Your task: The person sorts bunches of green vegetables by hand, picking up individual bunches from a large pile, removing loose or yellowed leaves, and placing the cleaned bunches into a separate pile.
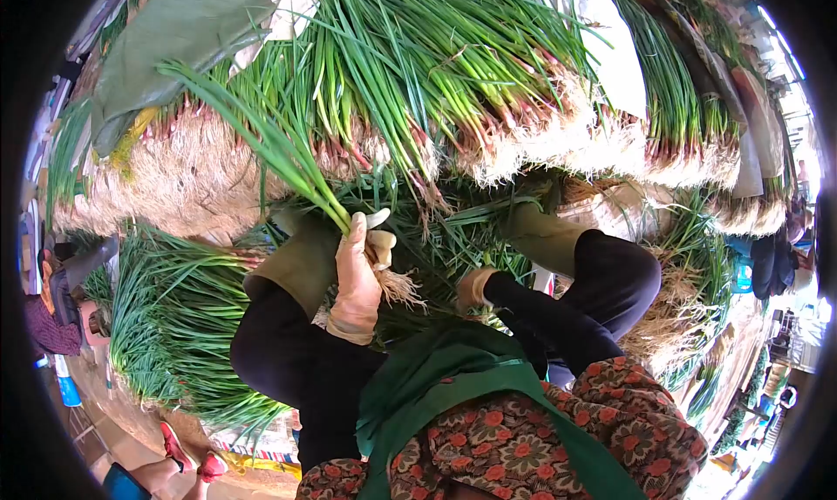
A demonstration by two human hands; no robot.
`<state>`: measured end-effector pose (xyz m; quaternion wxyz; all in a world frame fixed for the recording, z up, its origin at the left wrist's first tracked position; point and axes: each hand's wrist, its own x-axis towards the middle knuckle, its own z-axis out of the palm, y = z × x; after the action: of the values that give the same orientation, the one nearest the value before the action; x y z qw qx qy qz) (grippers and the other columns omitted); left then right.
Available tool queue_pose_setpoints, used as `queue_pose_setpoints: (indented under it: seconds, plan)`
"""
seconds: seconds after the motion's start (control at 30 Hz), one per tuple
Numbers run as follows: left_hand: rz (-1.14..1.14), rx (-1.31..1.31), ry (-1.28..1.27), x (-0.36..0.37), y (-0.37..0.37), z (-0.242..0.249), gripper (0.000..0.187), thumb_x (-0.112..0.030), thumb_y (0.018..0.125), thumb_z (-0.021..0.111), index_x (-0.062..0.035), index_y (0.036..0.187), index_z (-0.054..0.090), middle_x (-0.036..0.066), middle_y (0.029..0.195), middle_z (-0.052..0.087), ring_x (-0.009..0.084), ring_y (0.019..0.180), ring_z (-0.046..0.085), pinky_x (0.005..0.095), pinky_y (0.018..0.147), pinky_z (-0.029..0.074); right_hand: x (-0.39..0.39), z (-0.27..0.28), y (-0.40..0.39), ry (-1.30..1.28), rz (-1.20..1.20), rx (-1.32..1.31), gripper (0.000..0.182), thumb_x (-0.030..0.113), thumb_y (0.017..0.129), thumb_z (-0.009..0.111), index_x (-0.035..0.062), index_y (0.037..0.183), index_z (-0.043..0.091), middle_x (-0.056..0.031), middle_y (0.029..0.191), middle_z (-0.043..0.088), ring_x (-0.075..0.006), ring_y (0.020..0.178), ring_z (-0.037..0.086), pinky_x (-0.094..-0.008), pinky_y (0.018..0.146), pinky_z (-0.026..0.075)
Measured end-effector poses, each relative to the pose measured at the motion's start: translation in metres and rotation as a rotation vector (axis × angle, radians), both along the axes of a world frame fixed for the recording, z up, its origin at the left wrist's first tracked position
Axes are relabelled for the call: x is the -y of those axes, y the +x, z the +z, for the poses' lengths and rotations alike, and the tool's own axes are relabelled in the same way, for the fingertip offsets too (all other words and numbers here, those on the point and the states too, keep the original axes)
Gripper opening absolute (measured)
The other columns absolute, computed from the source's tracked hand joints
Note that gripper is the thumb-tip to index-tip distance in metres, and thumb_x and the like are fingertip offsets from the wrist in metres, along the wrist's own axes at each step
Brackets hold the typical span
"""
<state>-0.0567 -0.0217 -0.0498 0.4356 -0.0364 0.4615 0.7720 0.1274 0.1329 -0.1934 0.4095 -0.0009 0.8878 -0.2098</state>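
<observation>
My left hand, in a pale glove, is closed around a small bunch of spring onions. Their green leaves slant up and to the left, and the tangled pale roots hang out below my fingers on the right. My right hand, gloved too, is low between my knees beside loose green leaves. Its fingers are hidden, so whether it holds anything does not show. Just beyond lies a large heap of spring onions, with reddish stems and roots facing me.
More spring onions lie to my left. A grey-green sheet and a white sheet partly cover the heap. Roots and leaves are piled by my right knee. Another person's red shoes show at lower left.
</observation>
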Motion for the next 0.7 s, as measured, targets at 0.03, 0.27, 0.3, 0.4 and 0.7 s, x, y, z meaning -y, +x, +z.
queue_pose_setpoints:
  seconds: [0.03,0.27,0.3,0.4,0.7]
  plan:
    - [-0.062,0.028,0.035,0.002,0.001,0.003,0.045,-0.037,0.095,0.046,0.0032,0.113,0.057,0.0,0.051,0.048,0.0061,0.042,0.036,0.0203,0.041,0.028,-0.007,-0.001,-0.004,-0.007,-0.117,0.003,0.035,0.038,0.087,0.051,0.0062,0.098,0.062,-0.0119,0.101,0.066,-0.0314,0.098,0.061,-0.0423,0.076,0.05]
    - [-0.157,0.023,-0.164,-0.013,0.011,-0.004,0.034,-0.024,0.096,0.046,-0.003,0.121,0.055,0.003,0.074,0.06,0.0081,0.052,0.047,0.0194,0.049,0.037,-0.041,0.069,-0.112,0.168,-0.709,-0.463,0.04,0.045,0.086,0.052,0.0092,0.101,0.059,-0.0184,0.085,0.065,-0.0355,0.081,0.063,-0.0453,0.072,0.048]
    - [-0.066,0.048,-0.246,-0.02,0.015,0.0,0.034,-0.025,0.095,0.047,-0.0039,0.121,0.056,0.004,0.085,0.065,0.0085,0.058,0.052,0.019,0.052,0.041,-0.034,0.07,-0.118,0.156,-0.752,-0.418,0.035,0.042,0.088,0.051,0.0109,0.099,0.06,-0.0151,0.081,0.065,-0.0336,0.068,0.063,-0.0436,0.061,0.049]
    - [-0.02,-0.078,-0.206,-0.015,0.015,-0.032,0.033,-0.027,0.095,0.05,-0.0048,0.118,0.058,0.006,0.099,0.065,0.0092,0.069,0.058,0.0195,0.061,0.045,0.016,0.079,-0.092,0.241,-0.39,-0.966,0.018,0.029,0.086,0.053,0.0128,0.092,0.06,-0.0088,0.066,0.06,-0.0289,0.048,0.057,-0.0387,0.041,0.044]
    - [0.107,0.164,0.178,0.006,-0.002,-0.017,0.044,-0.032,0.095,0.049,-0.0037,0.127,0.047,-0.004,0.074,0.049,0.0091,0.069,0.05,0.0207,0.056,0.043,-0.066,0.14,-0.039,-1.684,-1.181,-0.531,0.024,0.022,0.09,0.052,0.0003,0.096,0.06,-0.0081,0.079,0.065,-0.0118,0.054,0.056,-0.0217,0.051,0.045]
